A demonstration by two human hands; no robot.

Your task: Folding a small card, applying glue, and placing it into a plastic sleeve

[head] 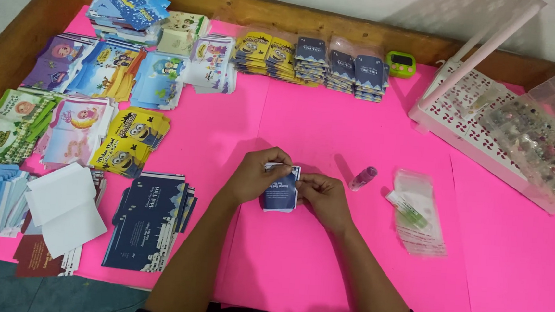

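— What did the hands have hold of?

— Both were on a small dark blue paper envelope [280, 190] with white print, held just above the pink tabletop [305, 132] near its middle. The left hand [254, 175] had its fingers curled over the envelope's top left edge, pinching it between thumb and fingertips. The right hand [322, 195] was closed on the right edge in the same way, fingers bent in tight.

— And the things around them?

— Just right of the right hand lay a small cylindrical glue stick [362, 178] on its side, and beyond it a loose pile of clear, glossy plastic sleeves [418, 215]. To the left sat a fanned stack of flat dark blue envelopes [148, 222] and a folded white sheet [65, 207]. Piles of colourful printed envelopes [86, 97] covered the left side; bundled yellow and dark blue packs [310, 59] lined the far edge beside a small green timer [401, 64]. A white perforated plastic rack [470, 104] stood at the right.
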